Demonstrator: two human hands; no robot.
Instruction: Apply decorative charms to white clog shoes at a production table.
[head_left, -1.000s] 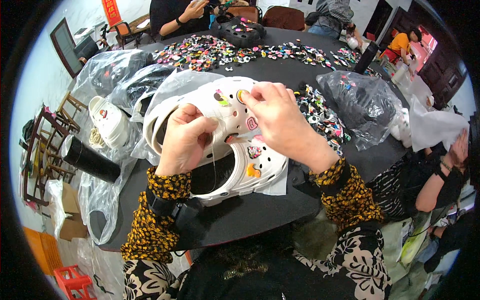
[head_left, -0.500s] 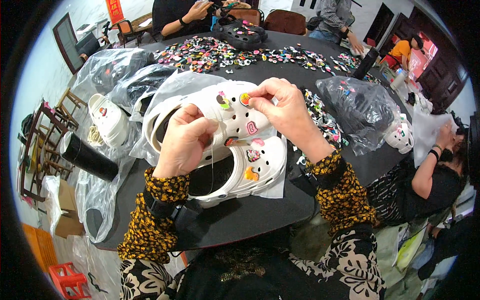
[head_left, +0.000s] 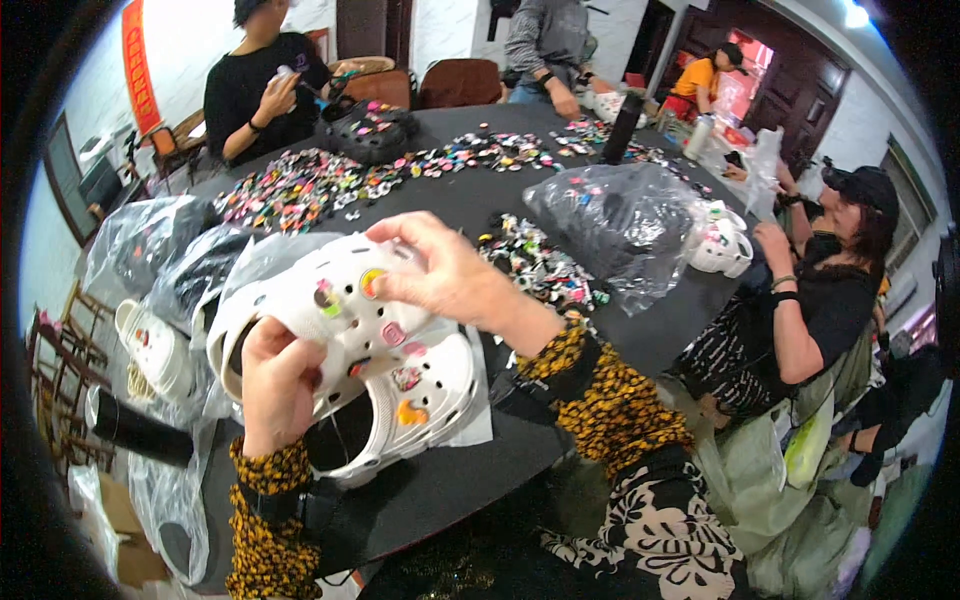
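Note:
A white clog (head_left: 285, 272) is tilted up between my hands, with several charms on its upper, among them a pink one (head_left: 393, 334) and a brown-and-green one (head_left: 326, 298). My left hand (head_left: 276, 385) is closed on its near side by the heel strap. My right hand (head_left: 450, 275) grips the toe part, fingers over the far side and thumb against a round orange-yellow charm (head_left: 372, 284). Beneath it lies the other white clog (head_left: 450, 375), bearing an orange charm (head_left: 411, 412) and other charms. My left fingertips are partly hidden.
Loose charms (head_left: 300, 190) cover the far part of the black table (head_left: 430, 520). Bagged dark clogs (head_left: 620, 225) and more white clogs (head_left: 725, 240) are at the right. Another white clog (head_left: 155, 350) and a black cylinder (head_left: 140, 428) stand left. Co-workers are around the table.
The view has swung up and right, so the clogs appear further left and lower. My right thumb still rests at the round charm, and my left hand keeps its hold.

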